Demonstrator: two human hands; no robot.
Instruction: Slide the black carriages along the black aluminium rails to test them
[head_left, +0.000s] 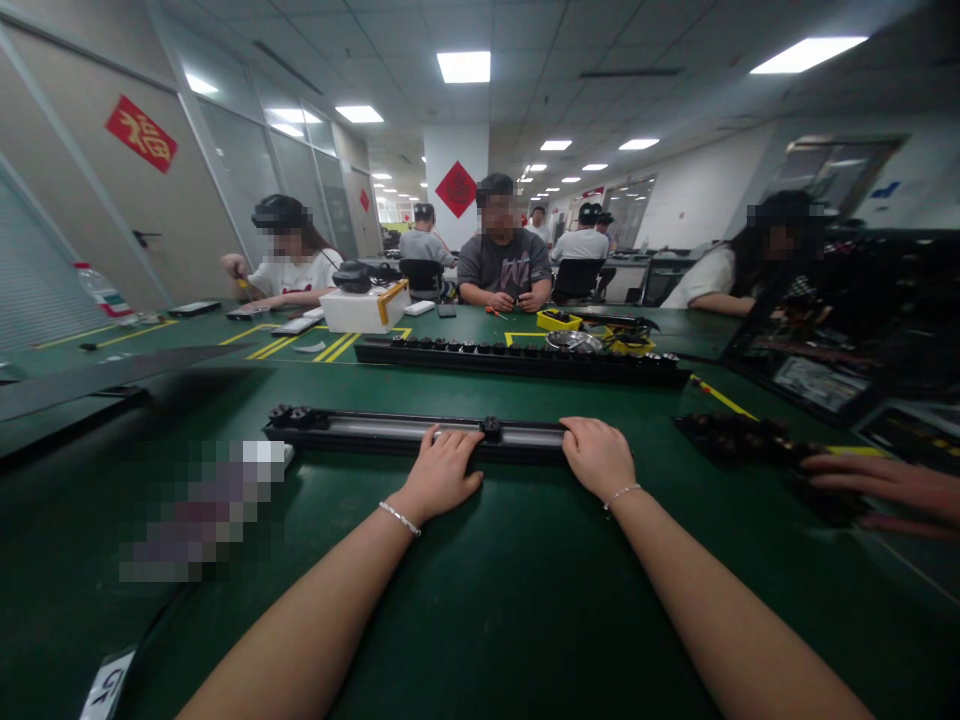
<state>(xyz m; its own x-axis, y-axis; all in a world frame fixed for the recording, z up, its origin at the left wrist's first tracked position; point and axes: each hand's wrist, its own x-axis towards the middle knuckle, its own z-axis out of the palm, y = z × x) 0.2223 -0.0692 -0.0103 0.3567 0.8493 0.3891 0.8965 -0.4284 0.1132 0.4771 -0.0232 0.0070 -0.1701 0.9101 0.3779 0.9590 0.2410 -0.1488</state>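
A long black rail (375,428) with a pale inner channel lies crosswise on the green table in front of me. My left hand (442,468) rests over its middle, fingers spread along the channel and thumb apart on the near side. Just right of those fingertips sits a small black block (490,429) in the channel. At the rail's right end, my right hand (601,458) has its fingers bent over the edge, gripping it. More small black blocks (292,415) are at the left end.
Behind lies a second black rail (525,362) lined with several black blocks. A pile of black parts (739,440) is at right, near another person's hand (892,485). A blurred-out flat device (210,515) with a cable lies at left. Co-workers sit around the table.
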